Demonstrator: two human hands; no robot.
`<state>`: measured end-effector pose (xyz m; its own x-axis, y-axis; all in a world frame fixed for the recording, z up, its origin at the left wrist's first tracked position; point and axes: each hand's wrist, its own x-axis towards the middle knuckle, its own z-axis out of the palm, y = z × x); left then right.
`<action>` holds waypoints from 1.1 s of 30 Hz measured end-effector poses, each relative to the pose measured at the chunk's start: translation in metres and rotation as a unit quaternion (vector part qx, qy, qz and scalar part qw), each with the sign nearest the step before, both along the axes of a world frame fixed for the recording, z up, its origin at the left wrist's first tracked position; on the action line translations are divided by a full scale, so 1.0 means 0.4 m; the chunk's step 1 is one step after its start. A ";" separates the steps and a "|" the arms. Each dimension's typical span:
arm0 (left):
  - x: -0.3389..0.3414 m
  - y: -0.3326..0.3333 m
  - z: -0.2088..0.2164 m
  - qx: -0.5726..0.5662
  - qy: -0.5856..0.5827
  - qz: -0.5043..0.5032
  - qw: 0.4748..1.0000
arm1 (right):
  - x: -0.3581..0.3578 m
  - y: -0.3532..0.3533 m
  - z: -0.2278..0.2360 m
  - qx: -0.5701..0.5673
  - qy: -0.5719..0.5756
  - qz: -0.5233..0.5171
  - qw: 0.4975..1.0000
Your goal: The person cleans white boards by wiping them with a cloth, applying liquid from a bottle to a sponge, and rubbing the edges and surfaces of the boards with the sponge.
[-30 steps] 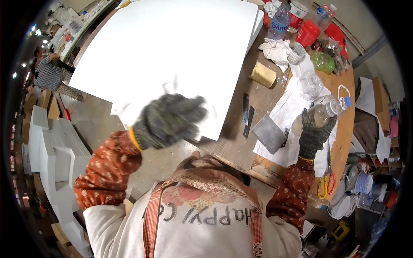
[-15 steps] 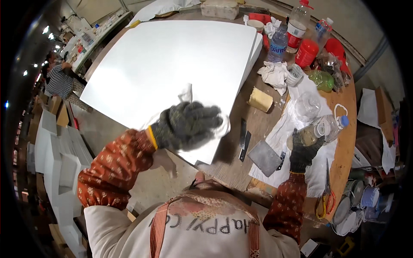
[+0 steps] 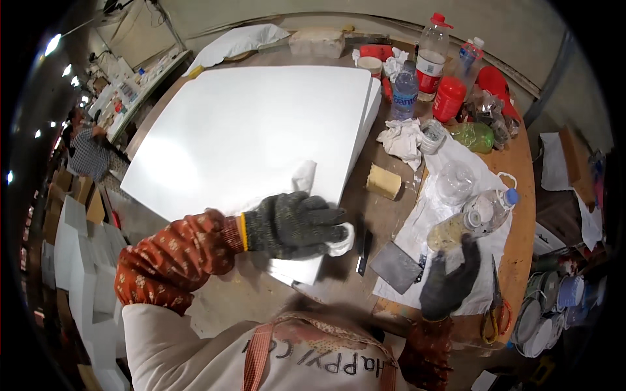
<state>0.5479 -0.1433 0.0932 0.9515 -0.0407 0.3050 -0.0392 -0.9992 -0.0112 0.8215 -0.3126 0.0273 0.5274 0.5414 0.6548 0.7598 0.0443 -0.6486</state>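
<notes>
My left hand [image 3: 297,225], in a dark grey knit glove, lies over a crumpled white cloth [image 3: 304,174] at the near right corner of a large white panel [image 3: 241,124]. Its fingers point right, and cloth sticks out past the fingertips and behind the hand. My right hand [image 3: 451,281], gloved too and smeared by motion, is over the white sheet with thumb and fingers apart and nothing between them. Just beyond it lies a clear plastic bottle [image 3: 448,232] with yellowish contents. A flat grey scraper blade [image 3: 395,267] sits to its left.
A dark-handled knife [image 3: 364,253] and a yellowish block [image 3: 383,182] lie right of the panel. Scissors [image 3: 497,306] rest at the table's right edge. Behind are a blue-capped bottle [image 3: 493,210], a crumpled rag [image 3: 402,141] and several upright bottles. A person [image 3: 91,153] is far left.
My right hand has let go of the yellowish bottle and drawn back toward me. My left hand stays on the cloth at the panel's corner. The whole view has shifted a little.
</notes>
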 end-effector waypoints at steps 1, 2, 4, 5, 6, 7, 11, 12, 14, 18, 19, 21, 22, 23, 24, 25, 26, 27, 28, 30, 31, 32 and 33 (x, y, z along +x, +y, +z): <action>0.031 0.036 -0.003 -0.009 0.013 0.010 1.000 | -0.025 0.013 0.018 0.012 -0.002 0.089 0.996; 0.050 0.064 0.011 -0.011 0.020 0.020 1.000 | -0.062 0.018 0.051 0.029 -0.012 0.177 0.984; 0.089 0.173 -0.012 0.056 0.045 0.010 0.997 | -0.136 0.031 0.117 -0.068 -0.169 0.243 0.953; 0.096 0.237 -0.031 0.066 0.000 0.004 0.998 | -0.177 0.051 0.105 -0.033 -0.238 0.258 0.936; 0.108 0.295 -0.041 0.076 -0.047 -0.004 0.996 | -0.217 0.069 0.098 0.000 -0.308 0.269 0.913; 0.139 0.348 -0.048 0.033 0.002 0.040 0.999 | -0.257 0.090 0.168 -0.057 -0.304 0.282 0.908; 0.249 0.548 -0.040 -0.083 0.009 0.171 0.982 | -0.321 0.145 0.143 -0.079 -0.264 0.288 0.917; 0.274 0.616 -0.064 -0.067 -0.011 0.174 0.982 | -0.337 0.146 0.142 -0.086 -0.270 0.278 0.918; 0.309 0.635 -0.027 -0.020 0.013 0.303 0.953 | -0.361 0.145 0.132 -0.194 -0.212 0.297 0.911; 0.307 0.637 -0.040 0.014 -0.009 0.360 0.933 | -0.399 0.129 0.128 -0.294 -0.046 0.327 0.897; 0.367 0.555 -0.005 -0.031 0.006 0.326 0.945 | -0.378 0.073 0.077 -0.349 0.004 0.241 0.906; 0.297 0.487 -0.031 -0.012 0.081 0.296 0.952 | -0.355 0.113 0.094 -0.311 -0.077 0.278 0.906; 0.230 0.467 -0.062 0.008 0.024 0.211 0.977 | -0.353 0.141 0.112 -0.266 -0.156 0.297 0.904; 0.213 0.378 -0.020 -0.023 0.018 0.158 0.987 | -0.337 0.138 0.126 -0.214 -0.172 0.307 0.911; 0.202 0.348 -0.058 -0.009 -0.017 0.089 0.996 | -0.327 0.134 0.140 -0.217 -0.182 0.304 0.909; 0.104 0.323 -0.083 -0.064 -0.025 0.082 0.994 | -0.341 0.168 0.122 -0.198 -0.190 0.304 0.912; 0.038 0.267 -0.048 0.011 -0.056 0.091 0.994 | -0.342 0.174 0.125 -0.192 -0.204 0.277 0.919; -0.031 0.228 -0.035 -0.013 -0.025 0.100 0.995 | -0.358 0.170 0.164 -0.175 -0.224 0.268 0.920; -0.092 0.185 -0.020 -0.003 -0.066 0.112 0.992 | -0.350 0.173 0.173 -0.174 -0.233 0.281 0.915; -0.231 0.111 -0.039 0.032 -0.151 0.196 0.968 | -0.321 0.195 0.178 -0.307 -0.044 0.279 0.909; -0.299 0.073 -0.014 0.016 -0.128 0.250 0.960 | -0.309 0.224 0.177 -0.371 -0.032 0.308 0.876; -0.365 0.039 -0.027 0.001 -0.150 0.315 0.937 | -0.294 0.241 0.151 -0.369 -0.037 0.315 0.874; -0.407 -0.011 -0.013 0.022 -0.143 0.403 0.904 | -0.283 0.261 0.112 -0.337 0.002 0.351 0.874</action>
